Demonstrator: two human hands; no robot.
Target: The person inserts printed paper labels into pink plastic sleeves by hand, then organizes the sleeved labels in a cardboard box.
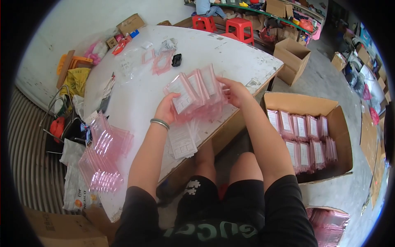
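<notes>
Several pink-edged clear plastic bags with white printed sheets inside [185,92] lie fanned in an overlapping stack between my hands, over the near edge of the white table. My left hand [166,108] is closed on the stack's left side, thumb on top and fingers hidden beneath. At the right end, my right hand [233,92] grips the edge of the bags with curled fingers, partly hidden. Just below the stack is a loose pile of white printed sheets [182,142]. More pink bags [103,152] are heaped on the table to the left.
On the floor at right, an open carton [302,99] holds rows of filled pink bags [302,127]. Another carton [291,57] stands behind it. A black object [176,60] and pink scraps [162,61] lie farther back on the table [135,90]. A person [209,8] sits beyond, near red stools [240,29].
</notes>
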